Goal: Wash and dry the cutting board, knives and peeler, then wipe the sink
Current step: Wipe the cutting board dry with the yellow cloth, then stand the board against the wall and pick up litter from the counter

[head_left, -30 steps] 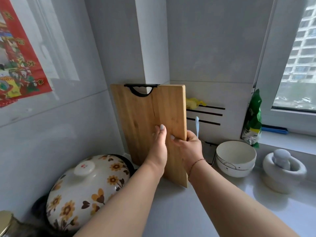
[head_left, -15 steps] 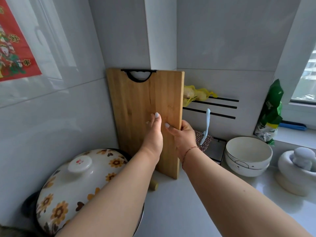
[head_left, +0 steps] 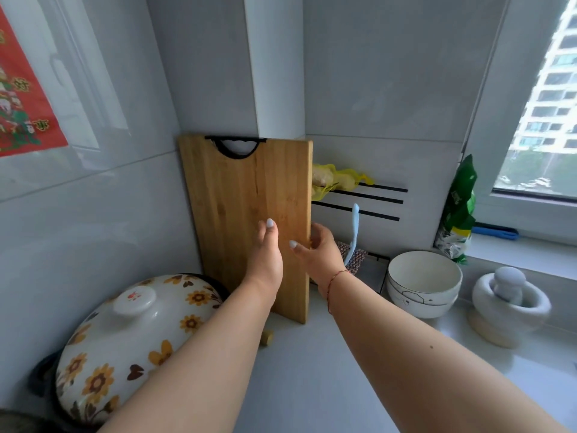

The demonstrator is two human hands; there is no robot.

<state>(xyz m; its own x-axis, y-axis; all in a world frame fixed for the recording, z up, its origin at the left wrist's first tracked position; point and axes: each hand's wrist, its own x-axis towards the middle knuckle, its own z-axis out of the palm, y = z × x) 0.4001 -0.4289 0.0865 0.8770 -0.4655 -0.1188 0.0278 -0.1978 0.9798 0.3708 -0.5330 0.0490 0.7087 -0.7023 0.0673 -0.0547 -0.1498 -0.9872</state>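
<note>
The wooden cutting board, with a black handle cut-out at its top, stands upright on the counter and leans into the tiled wall corner. My left hand presses flat against the board's face with straight fingers. At the board's right edge is my right hand. Its thumb reaches over the face and its fingers lie loosely beside the edge, not clamped. No knives, peeler or sink are in view.
A flowered casserole pot sits left of the board. To the right are a pale blue brush, a white bowl, a mortar with pestle and a green bag. A small wooden peg lies by the board's foot.
The board was set back more upright against the corner. My right hand, which gripped its right edge, has loosened. My left hand stays flat on the face.
</note>
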